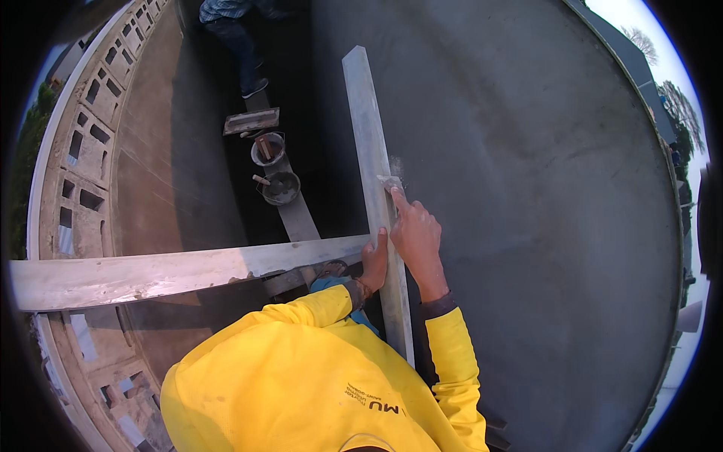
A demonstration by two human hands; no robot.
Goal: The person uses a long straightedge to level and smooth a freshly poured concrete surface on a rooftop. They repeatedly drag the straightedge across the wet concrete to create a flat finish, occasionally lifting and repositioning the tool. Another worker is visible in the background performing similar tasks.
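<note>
A long, pale straightedge (361, 113) stands at a slant beside the grey plastered wall on the right. My left hand (374, 264) grips it around its middle, near where a horizontal pale beam (135, 275) meets it. My right hand (414, 233) is higher up, closed on a small flat scraper (388, 182) with the index finger along it, and the blade is against the straightedge. Pale dust or bits show just beside the blade.
Below, a plank (297, 222) carries two buckets (280, 190) with tools and a float (251, 120). Another person's leg (233, 49) stands farther along it. Grey plastered wall (550, 226) fills the right; hollow blocks (86, 173) top the left wall.
</note>
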